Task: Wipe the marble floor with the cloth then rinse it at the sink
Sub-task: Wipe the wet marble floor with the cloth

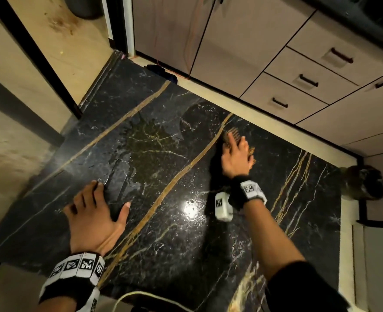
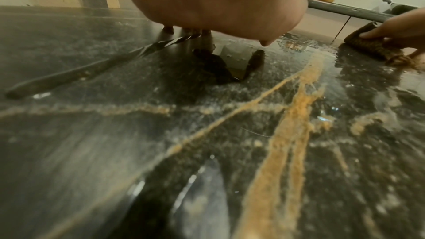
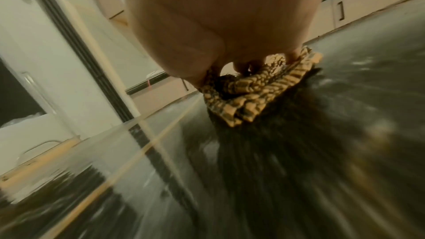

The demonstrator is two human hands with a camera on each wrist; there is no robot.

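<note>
The black marble floor (image 1: pixel 163 221) with gold veins fills the head view and shines wet in the middle (image 1: pixel 150 143). My right hand (image 1: pixel 235 154) presses flat on a brown and yellow patterned cloth (image 1: pixel 233 135) near the cabinet base, fingers stretched over it. The cloth (image 3: pixel 253 94) lies bunched under my fingers in the right wrist view, and the floor around it is streaked with motion blur. My left hand (image 1: pixel 96 212) rests on the floor with fingers spread, holding nothing. From the left wrist view the cloth (image 2: pixel 365 43) and right hand (image 2: pixel 395 26) show at far right.
Cabinets with drawers (image 1: pixel 305 82) run along the far side. A dark blue rag (image 1: pixel 161 70) lies at the cabinet base. A dark round object (image 1: pixel 363 181) sits at the right edge. A white cord (image 1: pixel 136 296) curls near me. A doorway threshold (image 1: pixel 96 86) borders the left.
</note>
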